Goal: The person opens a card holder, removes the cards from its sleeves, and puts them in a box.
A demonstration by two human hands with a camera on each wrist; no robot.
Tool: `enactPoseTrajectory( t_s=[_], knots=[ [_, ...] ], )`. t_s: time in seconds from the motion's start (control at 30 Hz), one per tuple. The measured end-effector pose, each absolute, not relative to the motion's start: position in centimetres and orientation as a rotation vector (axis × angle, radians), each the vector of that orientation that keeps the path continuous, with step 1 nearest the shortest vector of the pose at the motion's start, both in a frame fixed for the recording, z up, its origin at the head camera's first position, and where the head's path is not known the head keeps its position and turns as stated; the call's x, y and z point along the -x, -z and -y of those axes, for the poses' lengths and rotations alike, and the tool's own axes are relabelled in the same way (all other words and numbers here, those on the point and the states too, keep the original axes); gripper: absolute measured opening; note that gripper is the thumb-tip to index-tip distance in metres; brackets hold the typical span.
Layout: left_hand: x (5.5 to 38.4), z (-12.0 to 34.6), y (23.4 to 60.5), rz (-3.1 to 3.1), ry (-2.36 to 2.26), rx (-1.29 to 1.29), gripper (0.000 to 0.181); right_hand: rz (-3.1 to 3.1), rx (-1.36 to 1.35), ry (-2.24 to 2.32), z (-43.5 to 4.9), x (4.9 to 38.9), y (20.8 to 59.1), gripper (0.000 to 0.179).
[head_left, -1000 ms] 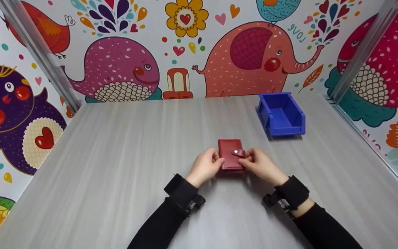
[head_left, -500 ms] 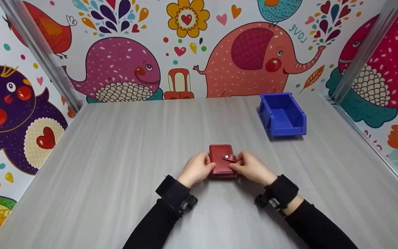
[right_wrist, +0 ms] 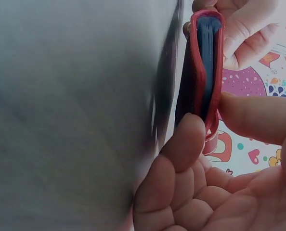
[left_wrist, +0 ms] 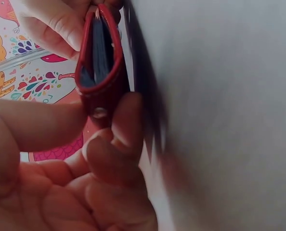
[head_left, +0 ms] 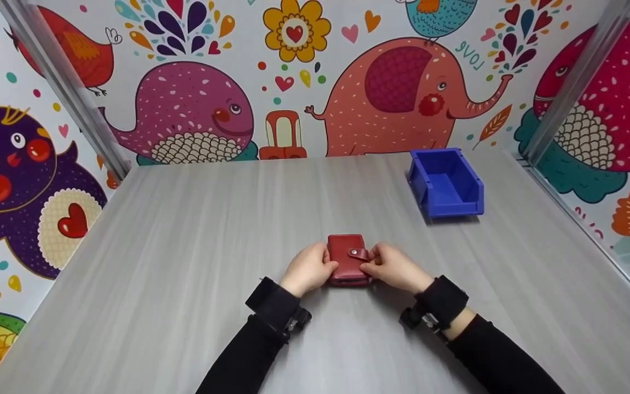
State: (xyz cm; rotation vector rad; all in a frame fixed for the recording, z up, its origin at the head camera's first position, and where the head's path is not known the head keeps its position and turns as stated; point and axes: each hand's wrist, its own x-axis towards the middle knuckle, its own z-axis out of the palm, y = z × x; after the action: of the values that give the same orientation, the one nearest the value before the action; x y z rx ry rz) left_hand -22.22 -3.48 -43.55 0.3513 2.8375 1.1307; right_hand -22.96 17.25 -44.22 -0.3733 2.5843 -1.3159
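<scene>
Between my two hands is a small red wallet [head_left: 346, 260], its snap strap fastened across the right edge of the front. My left hand [head_left: 309, 267] pinches its left edge, thumb on top and fingers beneath. At the right edge, near the strap, my right hand [head_left: 398, 266] pinches it the same way. In the left wrist view the wallet [left_wrist: 100, 91] shows its end, with dark sleeves inside the red cover. The right wrist view shows the wallet [right_wrist: 208, 67] just off the tabletop, thumb and fingertips on either face.
A blue open-front bin [head_left: 449, 186] stands at the back right of the grey wood-grain table [head_left: 211, 230]. Walls printed with cartoon animals [head_left: 397, 98] enclose the back and sides, with metal posts at the corners.
Both hands have drawn the wallet toward the person and somewhat to the left, mostly in the first half second. Both still pinch its edges; the bin stays in place.
</scene>
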Motion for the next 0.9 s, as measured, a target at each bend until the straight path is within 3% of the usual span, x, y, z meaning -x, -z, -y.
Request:
enactPoseTrajectory(
  t_s=[0.4, 0.9],
  knots=[
    [22.51, 2.99, 43.5, -2.886, -1.046, -0.32, 0.011, -2.594, 0.434, 1.217, -17.13, 23.07, 44.07, 0.015],
    [22.52, 2.54, 43.55, -2.989, -0.932, -0.397, 0.018, -2.605, 0.464, 1.195, -17.14, 23.1, 44.02, 0.015]
  ],
)
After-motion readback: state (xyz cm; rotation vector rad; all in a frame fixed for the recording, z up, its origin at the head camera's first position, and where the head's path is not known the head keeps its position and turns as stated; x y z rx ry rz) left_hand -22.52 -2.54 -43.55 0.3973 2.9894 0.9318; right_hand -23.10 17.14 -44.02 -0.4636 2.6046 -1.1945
